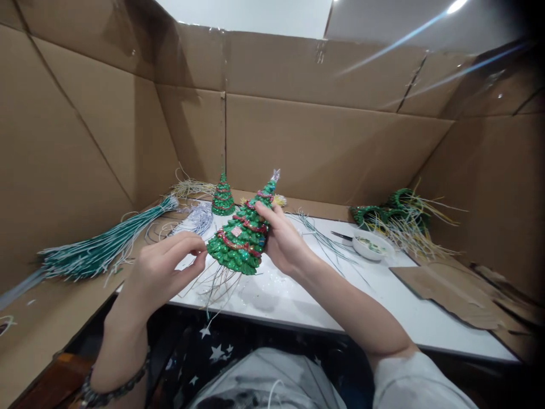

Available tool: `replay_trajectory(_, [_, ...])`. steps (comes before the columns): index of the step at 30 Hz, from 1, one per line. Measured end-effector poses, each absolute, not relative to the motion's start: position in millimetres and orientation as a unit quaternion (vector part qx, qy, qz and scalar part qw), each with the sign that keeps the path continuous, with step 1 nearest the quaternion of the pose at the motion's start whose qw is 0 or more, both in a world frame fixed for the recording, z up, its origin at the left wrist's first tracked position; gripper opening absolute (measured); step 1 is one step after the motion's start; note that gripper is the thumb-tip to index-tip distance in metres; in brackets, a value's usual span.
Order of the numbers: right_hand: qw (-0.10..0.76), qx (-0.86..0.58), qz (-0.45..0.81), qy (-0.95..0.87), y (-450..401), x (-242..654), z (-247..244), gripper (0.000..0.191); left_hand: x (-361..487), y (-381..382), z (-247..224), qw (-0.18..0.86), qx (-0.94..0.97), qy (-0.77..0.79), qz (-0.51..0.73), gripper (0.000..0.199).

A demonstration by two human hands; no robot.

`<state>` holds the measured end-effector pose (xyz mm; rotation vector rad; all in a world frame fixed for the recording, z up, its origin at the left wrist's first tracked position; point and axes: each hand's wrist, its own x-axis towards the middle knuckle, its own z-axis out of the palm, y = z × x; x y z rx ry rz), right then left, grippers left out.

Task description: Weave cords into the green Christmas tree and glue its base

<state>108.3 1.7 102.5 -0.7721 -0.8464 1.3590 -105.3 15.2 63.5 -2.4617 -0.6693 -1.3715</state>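
Observation:
A glittery green Christmas tree ornament [239, 241] with red garlands and a pale star on its tip tilts above the white tabletop [293, 309]. My right hand [283, 238] grips its upper right side, the thumb across the front. Several thin wires [221, 284] hang from beneath its base. At the lower left edge of the tree is my left hand [170, 270], thumb and fingertips pinched together. Whatever sits between those fingertips is too small to make out. A second, smaller-looking green tree [222, 196] stands upright farther back.
On the left lies a bundle of green wires with white ends [106, 244]. A white bowl [370, 245] with scraps and a knife [341, 235] are to the right. Green pieces with wires [400, 213] lie behind a flat cardboard piece [443, 289]. Cardboard walls [336, 136] enclose the table.

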Motion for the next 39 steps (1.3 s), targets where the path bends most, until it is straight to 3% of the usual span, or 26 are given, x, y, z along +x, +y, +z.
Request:
replay_trajectory(25, [0.626,-0.342,0.598,-0.366,4.7,109.0,100.4,0.04,-103.1,10.7,59.1,0.155,-0.809,-0.241,-0.514,0.02])
replay_trajectory(35, [0.621,-0.355,0.602,-0.355,4.6,108.7,102.0,0.034,-105.7,13.8,58.3,0.115,-0.813,-0.223,-0.526,0.02])
replay_trajectory(39, [0.632,-0.356,0.593,-0.349,6.2,109.7,102.6,0.035,-104.8,16.5,57.7,0.068,-0.786,-0.265,-0.555,0.009])
